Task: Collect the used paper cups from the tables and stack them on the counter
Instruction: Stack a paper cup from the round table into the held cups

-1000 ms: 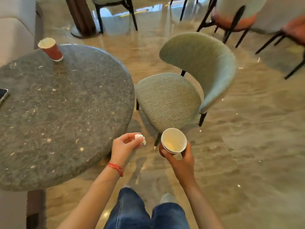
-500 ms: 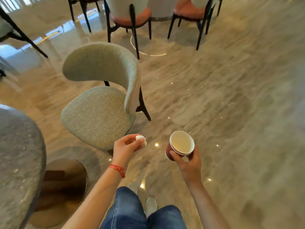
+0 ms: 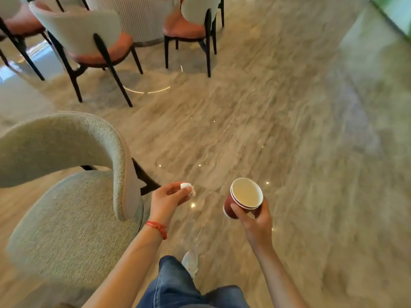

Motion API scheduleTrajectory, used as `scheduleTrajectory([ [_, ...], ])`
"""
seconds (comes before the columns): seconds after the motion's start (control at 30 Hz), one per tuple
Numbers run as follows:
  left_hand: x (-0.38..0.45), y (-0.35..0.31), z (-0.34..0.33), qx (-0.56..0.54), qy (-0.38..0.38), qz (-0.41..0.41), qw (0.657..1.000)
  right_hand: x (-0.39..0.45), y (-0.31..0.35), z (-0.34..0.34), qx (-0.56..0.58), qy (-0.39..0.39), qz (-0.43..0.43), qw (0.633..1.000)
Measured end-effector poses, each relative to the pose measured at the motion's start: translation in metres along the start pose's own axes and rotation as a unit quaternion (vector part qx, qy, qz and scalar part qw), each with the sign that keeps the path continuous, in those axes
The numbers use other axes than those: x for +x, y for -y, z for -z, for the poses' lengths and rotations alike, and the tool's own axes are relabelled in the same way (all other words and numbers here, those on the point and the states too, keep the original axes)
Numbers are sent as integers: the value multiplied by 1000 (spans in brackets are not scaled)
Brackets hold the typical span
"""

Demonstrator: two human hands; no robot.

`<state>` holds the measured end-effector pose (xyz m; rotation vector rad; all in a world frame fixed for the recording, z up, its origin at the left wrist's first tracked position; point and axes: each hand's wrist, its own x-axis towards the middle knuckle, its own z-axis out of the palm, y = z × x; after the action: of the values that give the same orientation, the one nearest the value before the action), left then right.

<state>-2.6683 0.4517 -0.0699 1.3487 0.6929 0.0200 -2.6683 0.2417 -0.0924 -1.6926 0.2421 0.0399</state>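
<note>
— Red paper cups (image 3: 243,200), nested one in another, in the right hand (image 3: 255,221). Do you see them?

— I do. Thumb on the near side, fingers curled round the far side, and the mouths tilted up toward the person. Pale inside. By the rims I'd say two or three cups, but I cannot count them for sure.

— And the left hand (image 3: 168,200)?

— It pinches a small white crumpled wad (image 3: 187,187) between thumb and fingertips. Might be tissue; I cannot tell. A red string bracelet (image 3: 157,227) sits on that wrist.

— Where are the cups, then?

— Held in the air over the marble floor (image 3: 289,130), in front of the person and apart from the left hand. They rest on no table or counter.

— What stands around?

— A pale green upholstered chair (image 3: 66,207) just to the person's left, its curved back near the left forearm. Farther off, two chairs with salmon seats (image 3: 106,50) and black legs, beside a ribbed white table base (image 3: 138,16). Below, blue jeans (image 3: 178,290) and the toe of a light shoe (image 3: 190,260) on the floor.
</note>
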Motion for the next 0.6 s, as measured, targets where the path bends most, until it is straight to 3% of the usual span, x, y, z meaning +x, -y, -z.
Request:
scheduleTrajectory([
  [0.37,145,-71,-66,-7,21,12,1000,164,38,-33,-4,-5,16,1000],
  [0.6,248,-113,-125,-24,-31,11,999,312,67,-48,-18,35,36,999],
])
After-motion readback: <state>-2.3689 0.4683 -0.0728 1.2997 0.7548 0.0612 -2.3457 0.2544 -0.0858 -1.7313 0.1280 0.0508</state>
